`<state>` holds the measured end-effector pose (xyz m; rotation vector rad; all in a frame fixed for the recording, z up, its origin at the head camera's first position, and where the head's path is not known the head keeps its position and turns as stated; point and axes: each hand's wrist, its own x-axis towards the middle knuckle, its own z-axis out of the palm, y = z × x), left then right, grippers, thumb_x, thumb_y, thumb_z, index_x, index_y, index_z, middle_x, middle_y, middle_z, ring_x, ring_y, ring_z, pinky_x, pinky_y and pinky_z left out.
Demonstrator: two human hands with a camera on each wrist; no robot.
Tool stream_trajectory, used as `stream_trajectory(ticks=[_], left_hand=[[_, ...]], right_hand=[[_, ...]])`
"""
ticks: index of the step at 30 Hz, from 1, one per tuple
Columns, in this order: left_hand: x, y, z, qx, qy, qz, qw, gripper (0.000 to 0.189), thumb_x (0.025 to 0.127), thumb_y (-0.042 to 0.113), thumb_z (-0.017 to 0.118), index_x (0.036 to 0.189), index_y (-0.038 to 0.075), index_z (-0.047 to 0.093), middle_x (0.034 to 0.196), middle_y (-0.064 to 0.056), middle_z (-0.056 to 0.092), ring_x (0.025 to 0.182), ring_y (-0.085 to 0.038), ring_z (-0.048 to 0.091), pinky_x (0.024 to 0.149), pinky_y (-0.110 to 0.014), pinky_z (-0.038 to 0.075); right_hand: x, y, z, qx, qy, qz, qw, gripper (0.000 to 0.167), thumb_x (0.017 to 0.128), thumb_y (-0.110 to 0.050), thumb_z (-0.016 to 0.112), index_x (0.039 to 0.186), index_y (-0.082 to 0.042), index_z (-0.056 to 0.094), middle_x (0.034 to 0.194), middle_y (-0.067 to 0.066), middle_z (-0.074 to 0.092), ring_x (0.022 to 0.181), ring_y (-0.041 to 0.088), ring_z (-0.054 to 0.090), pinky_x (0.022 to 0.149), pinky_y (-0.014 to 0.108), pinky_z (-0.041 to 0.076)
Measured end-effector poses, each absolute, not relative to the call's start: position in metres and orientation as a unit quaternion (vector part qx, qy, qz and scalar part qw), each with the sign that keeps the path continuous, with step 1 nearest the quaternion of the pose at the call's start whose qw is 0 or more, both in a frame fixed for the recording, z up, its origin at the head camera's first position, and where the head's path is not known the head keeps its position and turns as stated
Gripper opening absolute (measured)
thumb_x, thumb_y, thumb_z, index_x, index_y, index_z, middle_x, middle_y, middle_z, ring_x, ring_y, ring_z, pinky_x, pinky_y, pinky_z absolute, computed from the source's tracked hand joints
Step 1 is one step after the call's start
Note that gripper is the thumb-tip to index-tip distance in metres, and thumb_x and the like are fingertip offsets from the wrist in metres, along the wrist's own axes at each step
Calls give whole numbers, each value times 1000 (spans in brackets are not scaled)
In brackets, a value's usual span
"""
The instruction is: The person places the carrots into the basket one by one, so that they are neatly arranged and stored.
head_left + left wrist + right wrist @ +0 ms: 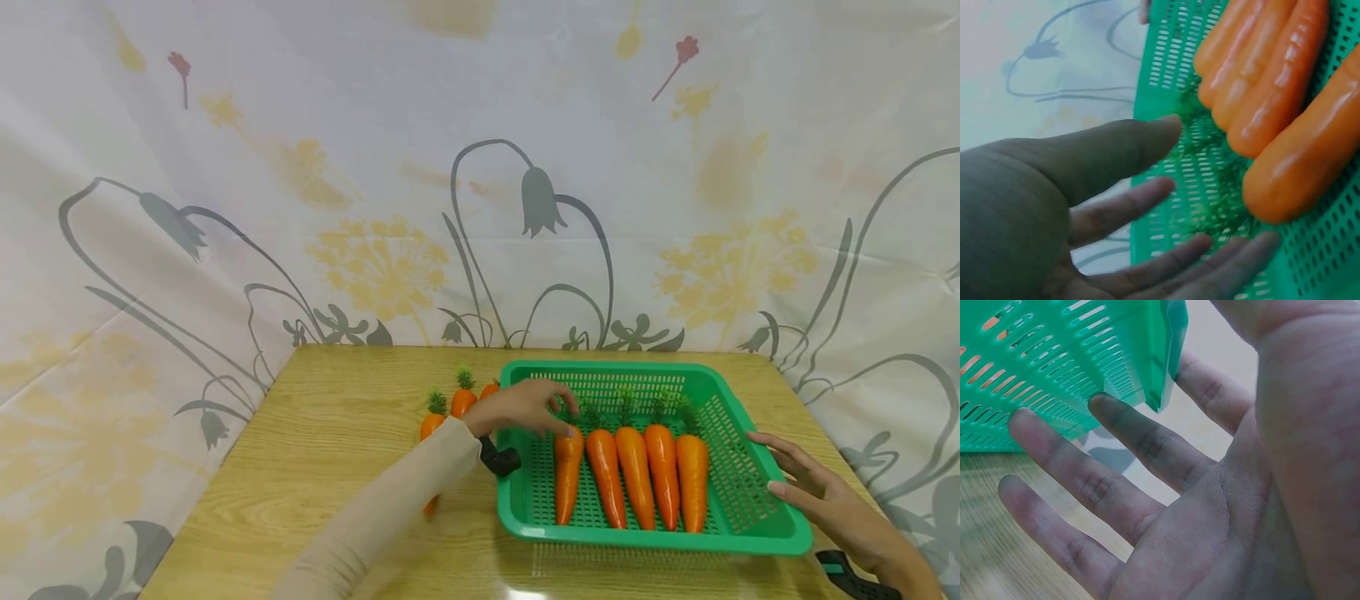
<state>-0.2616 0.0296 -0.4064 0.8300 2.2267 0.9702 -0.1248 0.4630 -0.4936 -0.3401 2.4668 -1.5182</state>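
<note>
A green perforated plastic basket (645, 540) holds several orange carrots (633, 475) side by side, their green leafy tops toward the back. My left hand (531, 404) reaches over the basket's left rim, its fingertips close to the top of the leftmost carrot (567, 479). In the left wrist view its fingers (1222, 265) are spread around the leafy top with nothing gripped. At the basket's right side, my right hand (821, 492) has its thumb and index finger at the rim. Its other fingers (1141, 440) stretch straight along the outside wall in the right wrist view.
More carrots (462, 402) lie on the wooden table (337, 433) left of the basket, partly hidden behind my left forearm. A white flower-patterned sheet (375, 167) hangs behind the table and along its sides.
</note>
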Motion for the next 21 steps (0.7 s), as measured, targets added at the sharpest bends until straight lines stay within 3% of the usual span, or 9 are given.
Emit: stream_trajectory(ticks=[5, 9, 16, 21], left_hand=[[-263, 12, -398, 327, 796, 430, 273, 36, 98, 17, 74, 129, 2, 65, 133, -22, 59, 94, -25, 71, 78, -37, 62], [-265, -5, -395, 353, 781, 451, 249, 39, 100, 19, 71, 133, 2, 61, 133, -21, 60, 99, -18, 69, 83, -43, 61], [-271, -35, -400, 378, 776, 472, 181, 31, 100, 21, 72, 128, 10, 64, 125, -7, 66, 110, -23, 65, 82, -37, 61], [-272, -58, -404, 371, 788, 469, 145, 29, 100, 25, 72, 126, 14, 67, 123, 0, 65, 111, -19, 63, 90, -36, 57]], right_hand=[[-125, 463, -494, -115, 841, -516, 113, 61, 114, -14, 36, 167, -24, 7, 152, -28, 8, 117, -31, 22, 95, 81, 35], [-125, 463, -493, -112, 838, -521, 118, 61, 114, -15, 35, 167, -24, 7, 152, -28, 7, 118, -30, 20, 94, 83, 33], [-125, 463, -494, -107, 833, -528, 125, 61, 114, -15, 35, 167, -25, 6, 153, -27, 7, 121, -29, 18, 94, 85, 29], [-124, 463, -495, -104, 833, -529, 126, 61, 115, -15, 35, 167, -25, 6, 153, -26, 7, 128, -24, 13, 94, 85, 30]])
